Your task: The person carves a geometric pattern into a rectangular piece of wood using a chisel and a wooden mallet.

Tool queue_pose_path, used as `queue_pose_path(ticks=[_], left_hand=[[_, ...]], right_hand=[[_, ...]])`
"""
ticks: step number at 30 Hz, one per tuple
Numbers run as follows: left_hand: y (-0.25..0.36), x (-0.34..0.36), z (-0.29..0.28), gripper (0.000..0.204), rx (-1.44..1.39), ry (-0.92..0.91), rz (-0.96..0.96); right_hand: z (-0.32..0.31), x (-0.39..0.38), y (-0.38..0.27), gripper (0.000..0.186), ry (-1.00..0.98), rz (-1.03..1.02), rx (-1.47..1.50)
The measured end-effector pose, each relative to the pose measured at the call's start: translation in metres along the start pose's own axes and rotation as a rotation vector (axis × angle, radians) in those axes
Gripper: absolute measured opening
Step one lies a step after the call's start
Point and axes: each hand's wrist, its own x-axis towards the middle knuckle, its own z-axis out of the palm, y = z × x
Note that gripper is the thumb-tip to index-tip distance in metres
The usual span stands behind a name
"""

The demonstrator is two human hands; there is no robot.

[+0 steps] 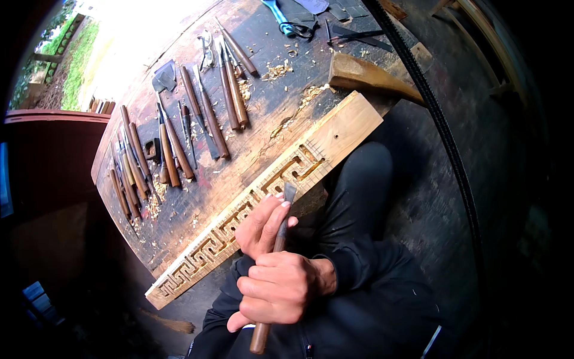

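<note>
A long wooden board [353,131] carved with an angular meander pattern lies diagonally along the bench's near edge. A chisel [280,236] with a flat metal blade and brown handle points up the picture, its tip over the carved band. My left hand [260,224] has its fingers around the chisel just behind the blade, fingertips at the board; the rest of it is hidden under my right hand. My right hand [275,287] is closed round the handle lower down, with the handle's end sticking out below.
The worn bench [239,155] holds several carving tools [173,143], wood shavings, a wooden mallet [359,75] and a blue-handled item [275,15]. A black cable or strap [442,131] runs down the right. My dark-clothed knee [365,173] is beside the board. Grass [81,60] shows outside.
</note>
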Motion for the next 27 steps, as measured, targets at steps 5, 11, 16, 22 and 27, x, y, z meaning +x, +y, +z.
queue_pose_path(ticks=[5, 11, 16, 22, 27], left_hand=[[-0.001, 0.001, 0.002, 0.049, 0.034, -0.069, 0.063], [0.002, 0.017, -0.003, 0.051, -0.001, -0.197, 0.199], [0.002, 0.044, -0.004, 0.044, 0.175, -0.326, 0.523], [-0.007, 0.045, 0.016, 0.042, 0.164, -0.333, 0.622], [-0.008, 0.044, 0.02, 0.043, 0.147, -0.327, 0.585]], right_hand=[[-0.014, -0.013, 0.012, 0.049, -0.027, 0.003, 0.093], [-0.047, -0.031, 0.016, 0.053, 0.153, 0.011, 0.274], [-0.099, -0.064, 0.0, 0.037, 0.097, 0.169, -0.188], [-0.117, -0.107, -0.025, 0.049, 0.111, 0.755, -0.044], [-0.115, -0.116, -0.014, 0.052, 0.206, 0.782, -0.019]])
